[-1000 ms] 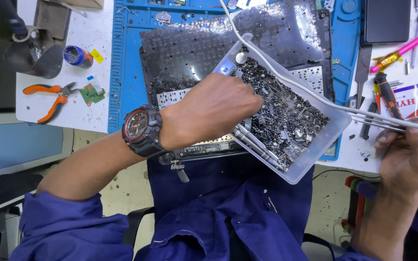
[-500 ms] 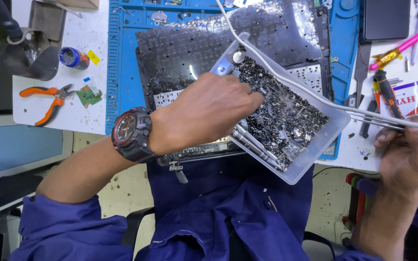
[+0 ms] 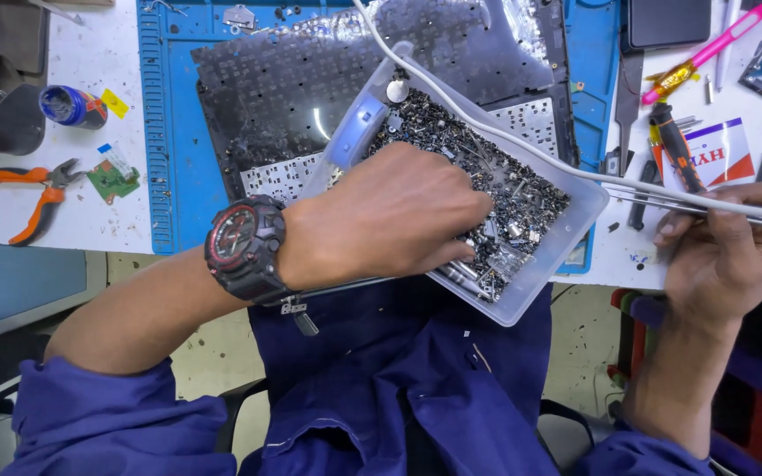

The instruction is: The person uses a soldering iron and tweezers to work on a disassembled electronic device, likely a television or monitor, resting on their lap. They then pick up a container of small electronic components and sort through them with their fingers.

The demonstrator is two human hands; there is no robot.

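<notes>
Here left hand (image 3: 394,216) in screw tray (image 3: 575,231); right hand (image 3: 729,251) grips tweezers (image 3: 663,201).

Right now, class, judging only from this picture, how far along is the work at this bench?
Done: the keyboard panel lies stripped and face-down on the blue mat. In hand: the left hand digs through the clear tray of small screws, while the right hand holds tweezers. Left: no screw is picked out yet; the orange pliers lie unused.
</notes>
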